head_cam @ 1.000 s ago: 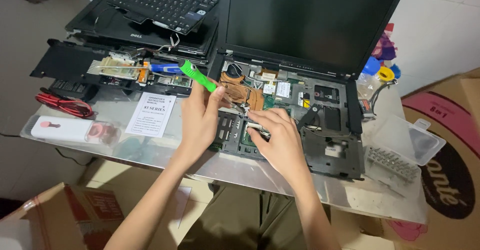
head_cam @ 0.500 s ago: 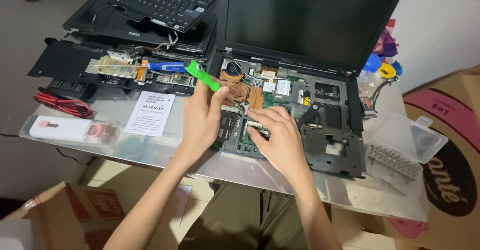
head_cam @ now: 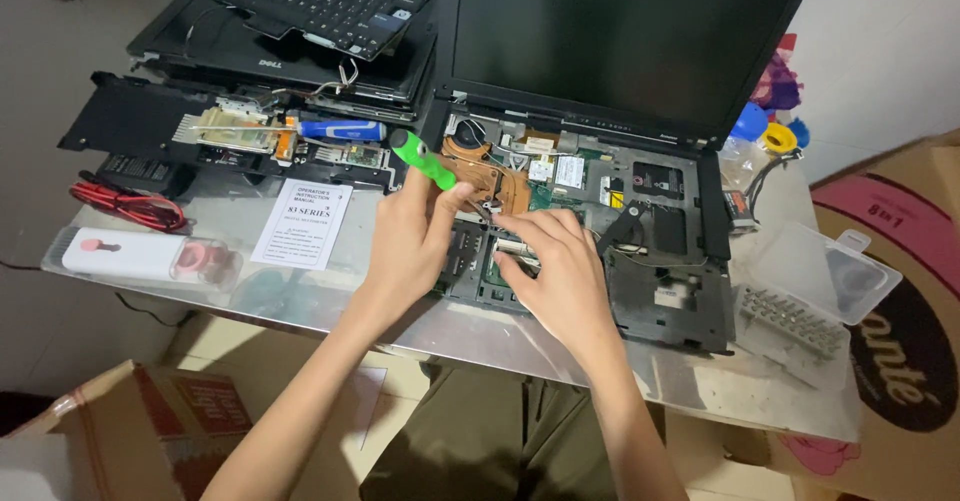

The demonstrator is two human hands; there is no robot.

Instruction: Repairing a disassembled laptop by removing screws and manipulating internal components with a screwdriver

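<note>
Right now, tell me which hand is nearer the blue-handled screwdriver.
Left. The left hand holds a green-handled screwdriver, just right of and below the blue-handled screwdriver. The right hand rests farther right, over the opened laptop base.

Single head-worn view, looking steeply down and slightly forward from above the near edge of the table (head_cam: 300,306). Close range: both forearms enter from the bottom edge, left hand (head_cam: 410,246) and right hand (head_cam: 560,276) sit mid-frame. Far edge of the table reaches the frame top; floor and cardboard boxes (head_cam: 120,431) show below and right. No second view to overlap.
</note>
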